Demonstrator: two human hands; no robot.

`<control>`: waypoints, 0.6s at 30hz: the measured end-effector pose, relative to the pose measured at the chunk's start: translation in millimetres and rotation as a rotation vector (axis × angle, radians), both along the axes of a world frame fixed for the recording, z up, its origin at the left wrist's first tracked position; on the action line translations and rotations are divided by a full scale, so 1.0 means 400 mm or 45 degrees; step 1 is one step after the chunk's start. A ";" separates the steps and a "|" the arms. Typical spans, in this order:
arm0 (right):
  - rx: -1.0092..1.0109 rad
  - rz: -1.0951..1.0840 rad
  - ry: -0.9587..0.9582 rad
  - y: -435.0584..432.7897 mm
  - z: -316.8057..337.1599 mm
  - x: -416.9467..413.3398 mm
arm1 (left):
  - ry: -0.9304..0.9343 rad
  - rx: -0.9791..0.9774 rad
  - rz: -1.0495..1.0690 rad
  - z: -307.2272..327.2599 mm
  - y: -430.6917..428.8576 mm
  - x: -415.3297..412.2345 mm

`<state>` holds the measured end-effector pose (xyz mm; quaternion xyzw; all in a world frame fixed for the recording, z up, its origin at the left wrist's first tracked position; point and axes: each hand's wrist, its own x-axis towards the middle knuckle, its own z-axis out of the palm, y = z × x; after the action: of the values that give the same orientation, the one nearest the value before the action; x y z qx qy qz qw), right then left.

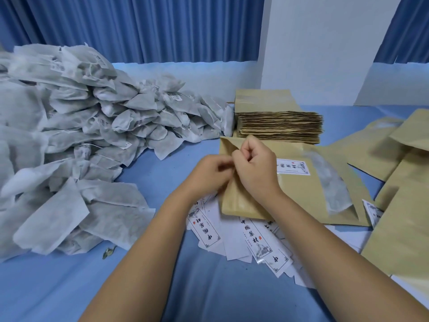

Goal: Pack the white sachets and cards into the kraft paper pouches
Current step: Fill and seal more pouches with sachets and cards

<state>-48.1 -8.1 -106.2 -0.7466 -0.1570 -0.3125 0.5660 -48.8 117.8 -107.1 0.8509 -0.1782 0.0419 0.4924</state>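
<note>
A kraft paper pouch [299, 189] lies flat at the centre of the blue table, with a white label and a clear window showing a white sachet inside. My right hand [255, 168] pinches the pouch's left end with curled fingers. Beside it, my left hand [209, 173] pinches the same end. A big heap of white sachets [76, 135] covers the left side. Printed white cards [250, 240] lie scattered under my forearms.
A neat stack of empty kraft pouches [278, 126] stands just behind my hands. More kraft pouches [404, 182] lie spread at the right. A white box or panel [325, 43] stands at the back before blue curtains. A small dry leaf scrap [109, 252] lies near the sachets.
</note>
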 end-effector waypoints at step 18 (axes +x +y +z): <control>-0.055 -0.223 0.122 -0.073 -0.015 0.055 | -0.015 0.496 0.281 -0.082 0.026 0.063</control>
<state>-26.0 -37.3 -112.0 -0.7836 -0.0708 -0.3213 0.5270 -23.7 128.2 -140.0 0.9439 -0.0916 0.0654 0.3103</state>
